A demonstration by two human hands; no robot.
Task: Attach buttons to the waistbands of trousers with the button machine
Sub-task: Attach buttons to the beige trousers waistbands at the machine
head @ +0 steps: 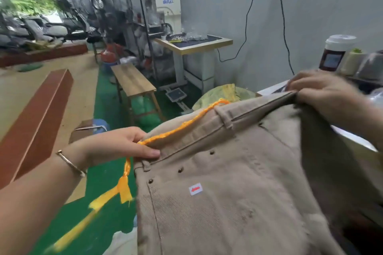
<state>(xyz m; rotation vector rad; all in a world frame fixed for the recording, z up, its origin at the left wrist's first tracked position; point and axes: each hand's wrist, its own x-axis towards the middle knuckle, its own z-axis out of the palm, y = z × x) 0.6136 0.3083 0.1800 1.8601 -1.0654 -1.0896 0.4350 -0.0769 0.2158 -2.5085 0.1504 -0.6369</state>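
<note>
Lying across the floor at far left is a long brown board, with a wooden bench and a white machine on its tabletop behind, both soft and hard to read. The left hand, a bracelet on its wrist, pinches the waistband of the tan trousers where an orange strip runs through and trails down blurred. The right hand grips the waistband's far end, fingers curled over the cloth, near a jar cut short by that hand.
</note>
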